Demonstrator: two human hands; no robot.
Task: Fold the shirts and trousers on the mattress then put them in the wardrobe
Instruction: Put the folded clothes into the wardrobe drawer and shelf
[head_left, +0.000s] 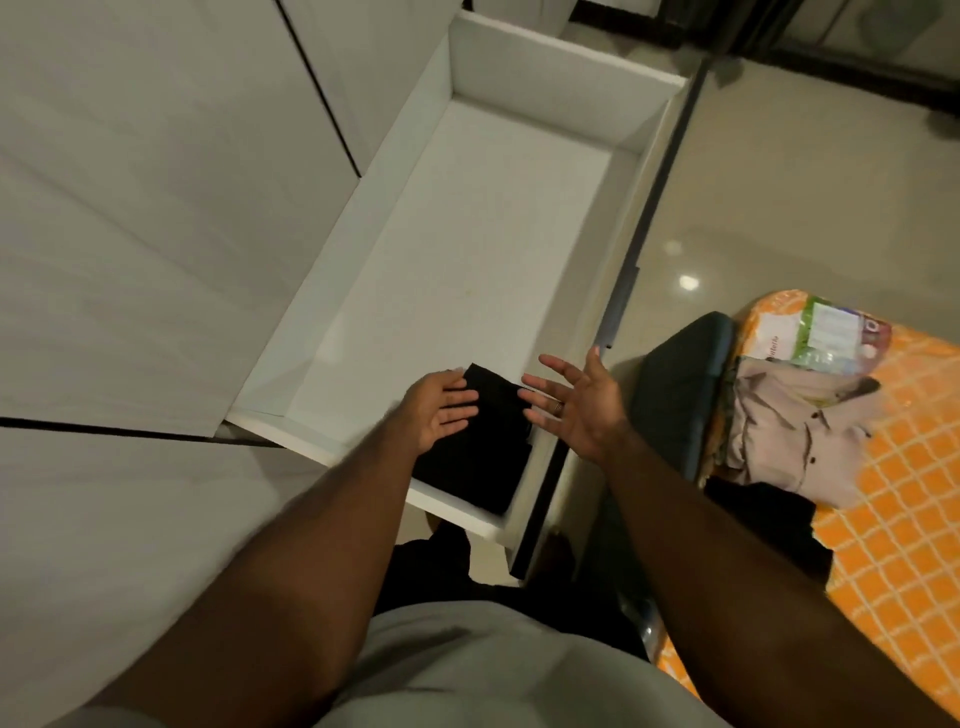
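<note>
Stowing seems the step in hand: a folded black garment (483, 447) lies at the near end of the open drawer (467, 234). The left hand (441, 405) and right hand (576, 410) hover either side above it, each grip apart, fingers spread, holding nothing. Next, likely, folding the shirt (789, 426) on the mattress (909, 467).
</note>
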